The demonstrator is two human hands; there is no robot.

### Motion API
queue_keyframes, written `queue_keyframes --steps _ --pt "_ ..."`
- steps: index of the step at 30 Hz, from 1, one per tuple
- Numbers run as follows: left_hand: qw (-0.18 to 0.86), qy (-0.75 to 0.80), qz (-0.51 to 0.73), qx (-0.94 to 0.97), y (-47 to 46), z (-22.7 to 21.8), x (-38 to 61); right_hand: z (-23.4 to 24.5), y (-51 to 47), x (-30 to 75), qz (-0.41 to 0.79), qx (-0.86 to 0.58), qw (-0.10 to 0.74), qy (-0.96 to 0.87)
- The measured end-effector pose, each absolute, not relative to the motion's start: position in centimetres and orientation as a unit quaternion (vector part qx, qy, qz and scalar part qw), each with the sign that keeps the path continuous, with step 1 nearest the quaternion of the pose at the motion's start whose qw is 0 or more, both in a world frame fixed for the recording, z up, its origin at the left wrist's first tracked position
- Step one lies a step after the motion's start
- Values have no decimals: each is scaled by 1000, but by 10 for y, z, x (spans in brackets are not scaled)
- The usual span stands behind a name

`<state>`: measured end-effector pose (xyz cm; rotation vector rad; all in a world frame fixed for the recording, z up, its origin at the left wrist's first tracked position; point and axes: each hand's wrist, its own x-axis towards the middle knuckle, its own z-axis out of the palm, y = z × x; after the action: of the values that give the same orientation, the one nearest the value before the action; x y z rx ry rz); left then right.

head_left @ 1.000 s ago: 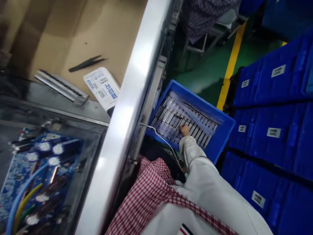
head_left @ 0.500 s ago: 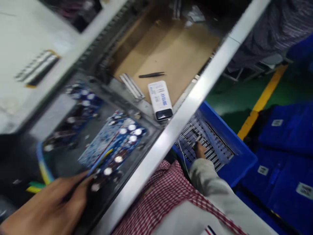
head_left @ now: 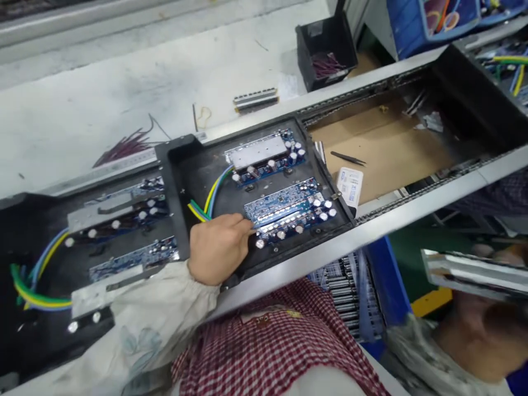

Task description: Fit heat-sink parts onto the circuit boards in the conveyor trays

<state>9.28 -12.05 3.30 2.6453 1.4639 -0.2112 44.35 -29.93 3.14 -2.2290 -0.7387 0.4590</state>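
- Left hand (head_left: 218, 247) touches a circuit board (head_left: 289, 209) in a black tray (head_left: 181, 192)
- Right hand (head_left: 474, 330), well apart at near right, clamps a metal bar (head_left: 474, 273)
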Motion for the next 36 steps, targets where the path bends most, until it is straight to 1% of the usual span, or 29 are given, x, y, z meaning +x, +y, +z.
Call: queue_keyframes --steps 1,2,3,4,5,6,7,9,11,13,16,18,21,25,28,29,33,36 --pt "62 482 -78 871 -123 33 84 39 -279 426 165 -842 412 -308" --pt "67 479 -86 871 -125 32 76 45 -258 404 160 -798 481 -326" --pt "71 474 -92 873 -127 31 67 50 -237 380 172 -752 532 -350" --pt "75 469 -95 875 -129 29 58 53 -218 356 202 -712 556 -378" --pt "79 465 -94 877 -131 26 50 56 -201 332 249 -682 559 -400" --pt "83 463 -88 878 -133 24 43 60 -187 311 304 -663 539 -420" --pt "88 462 -79 879 -134 21 38 64 -174 293 355 -651 502 -445" --pt "103 466 -60 877 -135 18 33 73 -156 270 407 -633 415 -511" --pt "120 470 -40 873 -134 16 31 83 -142 261 371 -606 355 -608" --pt "135 473 -18 870 -132 16 30 90 -129 258 293 -549 306 -720" --pt "158 477 24 864 -129 17 26 89 -110 251 225 -398 191 -868" --pt "173 481 49 858 -128 17 23 83 -100 244 197 -305 132 -922" --pt "209 488 77 844 -128 18 21 71 -90 234 162 -253 84 -950" --pt "258 514 111 811 -131 19 23 65 -86 232 173 -244 26 -954" --pt "262 545 155 782 -131 19 24 64 -84 233 164 -216 23 -962" --pt "268 546 160 778 -130 18 24 63 -83 233 160 -209 26 -964" --pt "290 526 154 785 -127 18 22 60 -82 230 157 -217 -9 -963" --pt "281 537 170 777 -126 18 22 58 -80 222 156 -225 -13 -962"
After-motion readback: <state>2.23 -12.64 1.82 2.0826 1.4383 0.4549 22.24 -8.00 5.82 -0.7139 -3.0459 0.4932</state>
